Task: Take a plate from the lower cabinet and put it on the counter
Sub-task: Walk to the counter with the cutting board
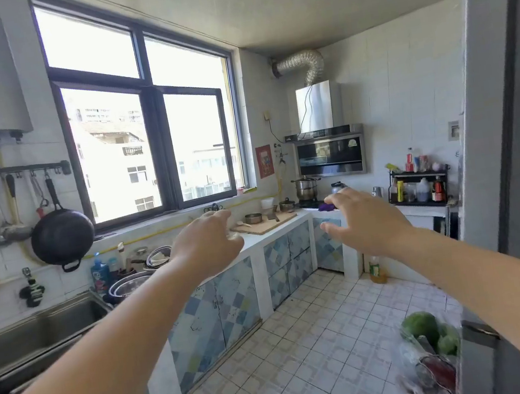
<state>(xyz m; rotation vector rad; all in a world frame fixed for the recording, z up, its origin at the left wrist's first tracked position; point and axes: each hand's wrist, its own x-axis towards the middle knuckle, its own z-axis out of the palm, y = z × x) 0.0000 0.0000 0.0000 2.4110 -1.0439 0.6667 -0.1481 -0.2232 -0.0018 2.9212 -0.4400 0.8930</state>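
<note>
Both my arms stretch forward at chest height. My left hand (208, 241) is open with its fingers curled and spread, holding nothing. My right hand (363, 219) is open too, palm down and empty. Below them runs the white counter (254, 237) along the window wall. Under it are the lower cabinet doors (215, 316), patterned in blue and grey diamonds, all closed. A second pair of doors (289, 262) sits farther along. No plate is in view.
A steel sink (33, 332) lies at the left with bowls (130, 283) beside it. A cutting board (264, 224) and small pots sit on the counter. A stove with a pot (306, 188) is at the back. A fridge (516, 127) and a bag of vegetables (430, 350) are on the right.
</note>
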